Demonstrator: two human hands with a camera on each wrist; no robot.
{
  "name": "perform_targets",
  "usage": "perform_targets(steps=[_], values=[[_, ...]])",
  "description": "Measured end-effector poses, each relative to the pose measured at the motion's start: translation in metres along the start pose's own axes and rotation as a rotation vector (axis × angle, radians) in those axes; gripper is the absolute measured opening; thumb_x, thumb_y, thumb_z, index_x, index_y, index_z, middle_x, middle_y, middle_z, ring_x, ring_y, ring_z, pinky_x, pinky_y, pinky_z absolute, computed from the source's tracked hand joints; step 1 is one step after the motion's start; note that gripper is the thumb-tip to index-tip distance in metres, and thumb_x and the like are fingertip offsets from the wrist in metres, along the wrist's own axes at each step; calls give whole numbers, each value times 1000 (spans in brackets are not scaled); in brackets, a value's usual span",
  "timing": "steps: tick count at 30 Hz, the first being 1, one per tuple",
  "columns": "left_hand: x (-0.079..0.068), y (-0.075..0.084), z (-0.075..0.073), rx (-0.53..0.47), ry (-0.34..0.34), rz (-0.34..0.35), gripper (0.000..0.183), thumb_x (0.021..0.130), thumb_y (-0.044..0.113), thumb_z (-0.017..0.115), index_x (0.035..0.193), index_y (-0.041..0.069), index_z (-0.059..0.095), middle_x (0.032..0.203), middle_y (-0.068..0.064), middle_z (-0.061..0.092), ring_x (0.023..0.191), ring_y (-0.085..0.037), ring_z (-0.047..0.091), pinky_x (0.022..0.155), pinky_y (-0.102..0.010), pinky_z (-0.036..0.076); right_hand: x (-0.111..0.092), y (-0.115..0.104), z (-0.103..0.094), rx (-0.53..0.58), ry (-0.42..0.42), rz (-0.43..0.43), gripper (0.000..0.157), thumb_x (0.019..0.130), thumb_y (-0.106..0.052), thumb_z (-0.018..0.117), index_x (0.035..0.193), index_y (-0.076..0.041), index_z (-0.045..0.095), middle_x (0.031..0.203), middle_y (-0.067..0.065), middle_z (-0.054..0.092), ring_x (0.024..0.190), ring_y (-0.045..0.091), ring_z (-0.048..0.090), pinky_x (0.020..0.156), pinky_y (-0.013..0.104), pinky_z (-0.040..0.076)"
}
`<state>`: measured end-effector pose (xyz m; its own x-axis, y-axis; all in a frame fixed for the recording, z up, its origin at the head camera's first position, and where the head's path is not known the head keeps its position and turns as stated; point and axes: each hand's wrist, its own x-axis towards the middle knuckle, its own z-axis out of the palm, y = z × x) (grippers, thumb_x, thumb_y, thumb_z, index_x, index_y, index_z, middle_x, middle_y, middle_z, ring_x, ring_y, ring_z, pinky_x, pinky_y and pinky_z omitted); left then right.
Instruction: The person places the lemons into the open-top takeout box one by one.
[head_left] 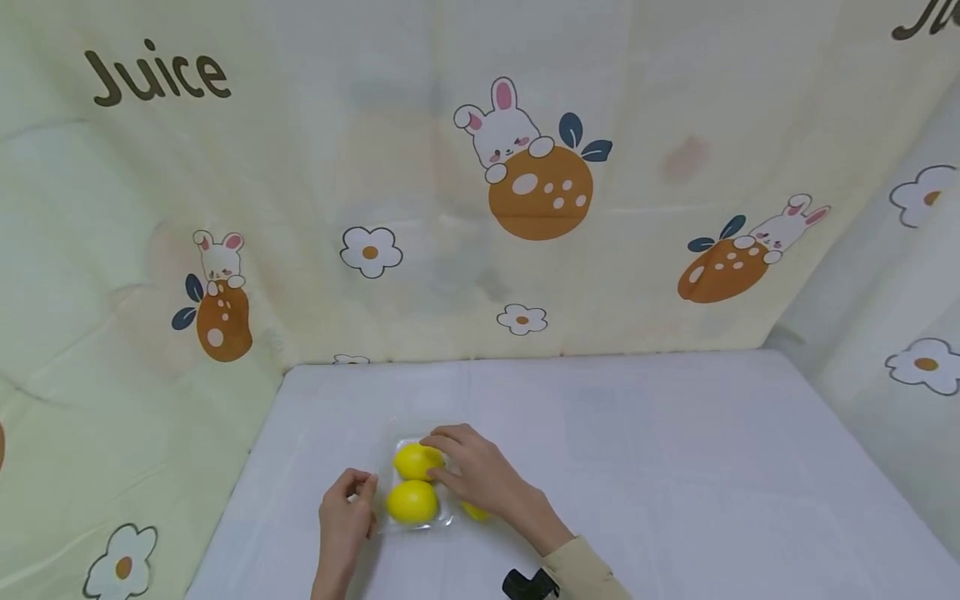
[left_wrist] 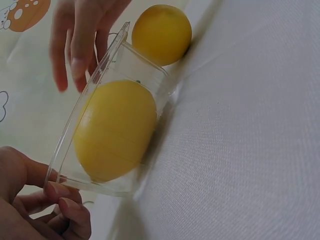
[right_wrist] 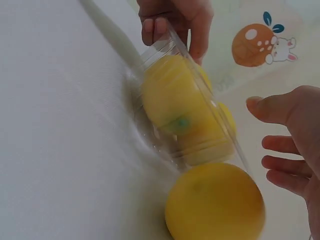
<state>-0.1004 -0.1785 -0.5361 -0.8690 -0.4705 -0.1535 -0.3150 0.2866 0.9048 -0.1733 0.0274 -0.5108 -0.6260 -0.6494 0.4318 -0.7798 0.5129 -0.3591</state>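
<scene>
A clear plastic box (head_left: 442,523) on the table holds two yellow lemons, a front one (head_left: 412,502) and a back one (head_left: 415,461). My left hand (head_left: 345,517) pinches the box's left rim between thumb and fingers, as the left wrist view shows. Over the box's right side hovers my right hand (head_left: 483,475), its fingers spread and slightly bent beside the back lemon. In the right wrist view that hand (right_wrist: 300,135) has nothing between thumb and fingers. A third lemon (right_wrist: 215,205) lies outside the box on its right, partly hidden under the right hand in the head view.
The table (head_left: 675,467) has a white cloth and reaches well to the right of the box. A printed curtain (head_left: 420,167) with rabbits and flowers hangs behind and at both sides. A black object (head_left: 529,585) sits at the right wrist by the sleeve.
</scene>
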Motion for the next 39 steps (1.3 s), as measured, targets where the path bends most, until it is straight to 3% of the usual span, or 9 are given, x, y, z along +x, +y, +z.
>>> perform_targets(steps=[3, 6, 13, 21, 30, 39], values=[[1, 1, -3, -2, 8, 6, 16, 94, 16, 57, 101, 2, 63, 79, -7, 54, 42, -15, 44, 38, -23, 38, -10, 2, -8, 16, 74, -33, 43, 85, -28, 75, 124, -17, 63, 126, 2, 62, 117, 15, 57, 96, 31, 53], [4, 2, -5, -2, 2, 7, 17, 94, 16, 57, 101, 2, 63, 78, -6, 53, 41, -15, 43, 38, -23, 38, -20, 3, -16, 18, 95, -25, 47, 84, -28, 76, 126, -17, 61, 126, 1, 61, 116, 15, 57, 94, 31, 54], [9, 4, -8, 1, -9, -2, 17, 94, 16, 57, 101, 2, 63, 80, -8, 55, 42, -15, 44, 38, -24, 39, -40, 4, -23, 1, 44, 44, 60, 82, -37, 76, 135, -20, 54, 137, 2, 53, 119, 18, 55, 93, 33, 54], [13, 7, -10, 9, -12, 1, 17, 94, 16, 57, 100, 2, 63, 78, -7, 54, 41, -15, 44, 37, -24, 38, -47, 8, -15, -30, 17, 92, 72, 77, -44, 79, 138, -18, 50, 140, 8, 50, 120, 23, 55, 94, 36, 54], [16, 7, -9, 14, -29, -16, 17, 95, 16, 57, 101, 2, 63, 78, -6, 54, 41, -15, 43, 37, -23, 37, -50, 11, 1, -5, -39, 161, 73, 78, -45, 77, 139, -19, 48, 137, 5, 51, 117, 19, 56, 92, 36, 55], [16, 6, -8, 22, -21, -6, 16, 94, 16, 57, 101, 2, 63, 78, -6, 54, 41, -14, 43, 37, -23, 37, -51, 5, 4, 28, -87, 199, 71, 78, -41, 78, 139, -19, 47, 135, 1, 51, 116, 17, 54, 91, 38, 55]])
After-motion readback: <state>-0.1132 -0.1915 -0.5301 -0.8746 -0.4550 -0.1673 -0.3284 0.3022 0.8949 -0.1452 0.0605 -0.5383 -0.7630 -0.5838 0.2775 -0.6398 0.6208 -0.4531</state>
